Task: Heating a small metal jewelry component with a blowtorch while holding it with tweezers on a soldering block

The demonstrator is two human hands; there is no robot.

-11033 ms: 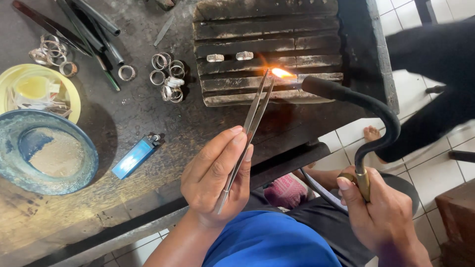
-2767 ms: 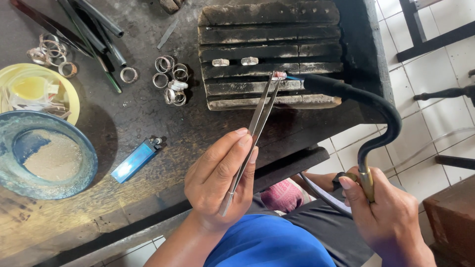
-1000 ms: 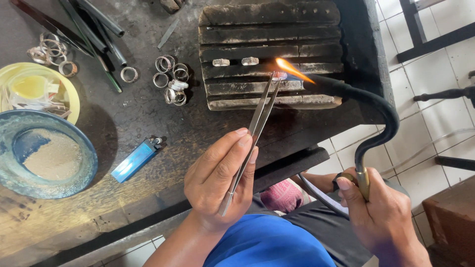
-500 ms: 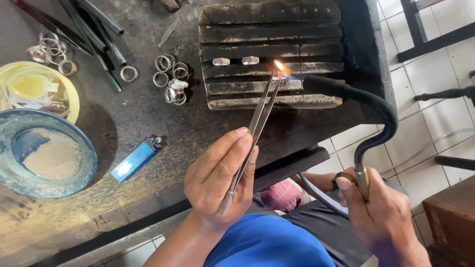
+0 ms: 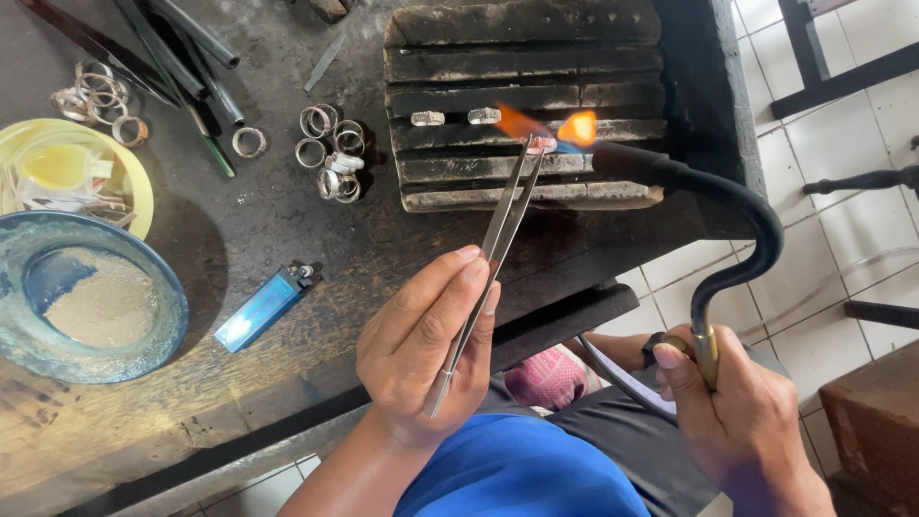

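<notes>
ring (image 5: 542,144), small and light, is pinched at the tips of long tweezers (image 5: 488,249) over the charred soldering block (image 5: 522,105), in the torch (image 5: 670,172) flame. judged hot and rigid: grip by tweezers only. left hand (image 5: 421,354) is closed around the tweezers; right hand (image 5: 737,421) grasps the torch handle.

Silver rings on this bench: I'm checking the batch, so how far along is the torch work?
Apparently done: two rings lie on the charred block. In hand: left hand holds steel tweezers gripping a ring in the flame of the right hand's black torch. Possibly left: loose rings beside it.
</notes>
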